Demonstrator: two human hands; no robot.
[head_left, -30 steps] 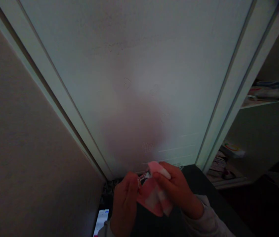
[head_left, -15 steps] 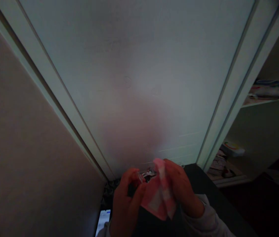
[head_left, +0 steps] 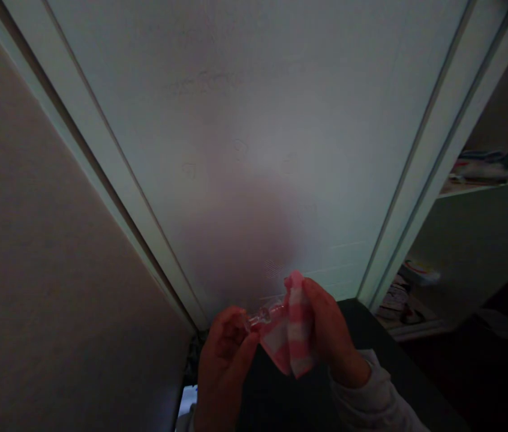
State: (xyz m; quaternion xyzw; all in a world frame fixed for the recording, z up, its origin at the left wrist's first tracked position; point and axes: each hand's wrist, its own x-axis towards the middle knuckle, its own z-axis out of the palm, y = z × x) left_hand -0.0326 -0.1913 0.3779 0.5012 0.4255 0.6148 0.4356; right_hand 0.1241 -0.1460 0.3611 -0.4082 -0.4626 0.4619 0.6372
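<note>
A small clear, shiny object (head_left: 263,314), glass or plastic by its look, is pinched between the thumb and fingers of my left hand (head_left: 225,354). I cannot make out its exact kind. My right hand (head_left: 329,329) grips a pink and white checked cloth (head_left: 288,336), which hangs down in folds. The cloth touches the right end of the clear object and hides part of it. Both hands are held close together above a dark surface (head_left: 276,402).
A frosted pale panel (head_left: 254,150) rises right behind my hands. At the left is a plain wall (head_left: 56,252). A lit phone (head_left: 188,401) lies by my left wrist. Shelves (head_left: 487,191) with assorted items stand at the right.
The cloth and my right hand have moved up slightly, and the cloth's folds hang differently. My left hand keeps its pinch on the clear object, which is tilted a little differently.
</note>
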